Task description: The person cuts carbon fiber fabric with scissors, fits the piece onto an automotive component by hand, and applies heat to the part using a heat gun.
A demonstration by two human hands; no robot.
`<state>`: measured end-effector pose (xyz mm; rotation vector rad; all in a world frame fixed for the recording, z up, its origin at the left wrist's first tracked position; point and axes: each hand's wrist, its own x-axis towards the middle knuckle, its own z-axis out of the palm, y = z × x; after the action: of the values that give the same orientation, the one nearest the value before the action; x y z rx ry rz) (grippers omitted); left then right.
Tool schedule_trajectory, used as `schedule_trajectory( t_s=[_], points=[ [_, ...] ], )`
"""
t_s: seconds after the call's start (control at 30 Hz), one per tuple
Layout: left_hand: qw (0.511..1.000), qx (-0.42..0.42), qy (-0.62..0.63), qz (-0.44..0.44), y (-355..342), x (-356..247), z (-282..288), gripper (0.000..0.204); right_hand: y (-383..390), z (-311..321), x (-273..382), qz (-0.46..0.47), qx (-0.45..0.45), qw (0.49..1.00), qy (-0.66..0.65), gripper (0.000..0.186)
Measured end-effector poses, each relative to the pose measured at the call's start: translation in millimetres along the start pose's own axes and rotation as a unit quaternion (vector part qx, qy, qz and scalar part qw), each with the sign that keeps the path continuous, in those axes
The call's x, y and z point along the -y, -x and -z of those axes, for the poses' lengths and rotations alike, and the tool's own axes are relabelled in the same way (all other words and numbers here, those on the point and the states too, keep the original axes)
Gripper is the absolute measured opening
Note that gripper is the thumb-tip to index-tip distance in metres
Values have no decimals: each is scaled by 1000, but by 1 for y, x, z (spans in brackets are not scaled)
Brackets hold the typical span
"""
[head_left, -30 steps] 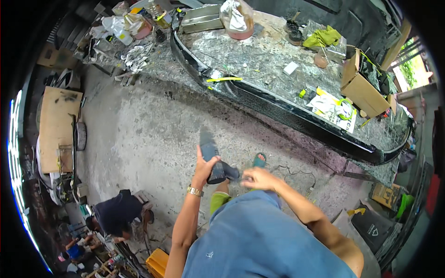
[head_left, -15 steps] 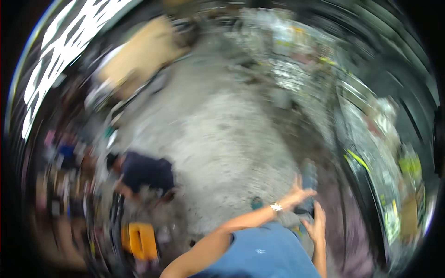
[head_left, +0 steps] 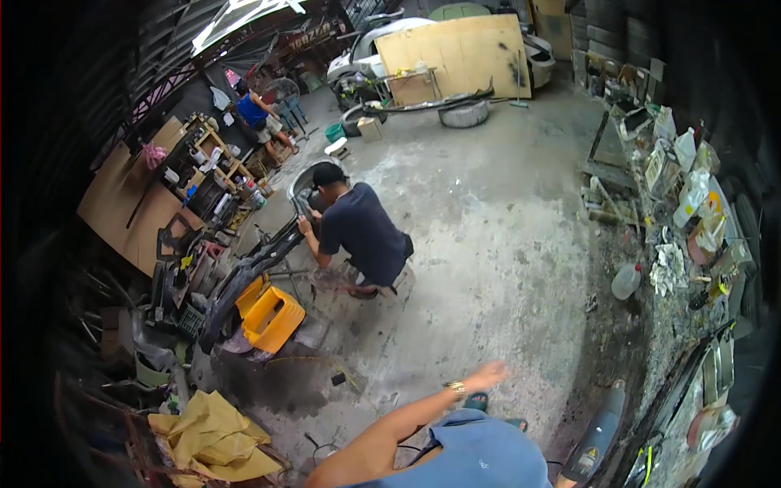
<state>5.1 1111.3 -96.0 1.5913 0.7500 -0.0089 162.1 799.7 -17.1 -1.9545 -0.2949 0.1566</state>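
A grey heat gun (head_left: 600,431), its metal nozzle pointing up and away, stands out at my lower right. My right hand (head_left: 564,483) shows only as a sliver at the picture's bottom edge, closed at the heat gun's lower end; most of its fingers are cut off. My left hand (head_left: 486,376), with a metal watch (head_left: 456,389) on its wrist, reaches across my front above the concrete floor. It is apart from the heat gun, and nothing shows in it. Motion smears its fingers, so their pose is unclear.
A co-worker (head_left: 366,232) crouches at a dark car bumper (head_left: 268,259) beside a yellow plastic piece (head_left: 272,319). Another person (head_left: 259,118) stands farther back. Brown paper (head_left: 213,439) lies lower left. A cluttered bench (head_left: 663,325) lines the right, with a plastic jug (head_left: 626,281) beside it.
My view has swung, with the co-worker now nearer the middle. Both hands were at the grey heat gun; my left hand has come away from it, and the heat gun has shifted lower right.
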Motion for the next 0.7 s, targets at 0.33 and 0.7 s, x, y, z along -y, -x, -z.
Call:
schedule_trajectory(
  t_s=[0.33,0.7],
  points=[
    [890,116,-427,115,8,209,120,37,-39,43,52,9,-25,998,58,32],
    [929,234,-147,246,-277,30,11,32,6,-1,-3,-219,-174,949,143,29]
  ],
)
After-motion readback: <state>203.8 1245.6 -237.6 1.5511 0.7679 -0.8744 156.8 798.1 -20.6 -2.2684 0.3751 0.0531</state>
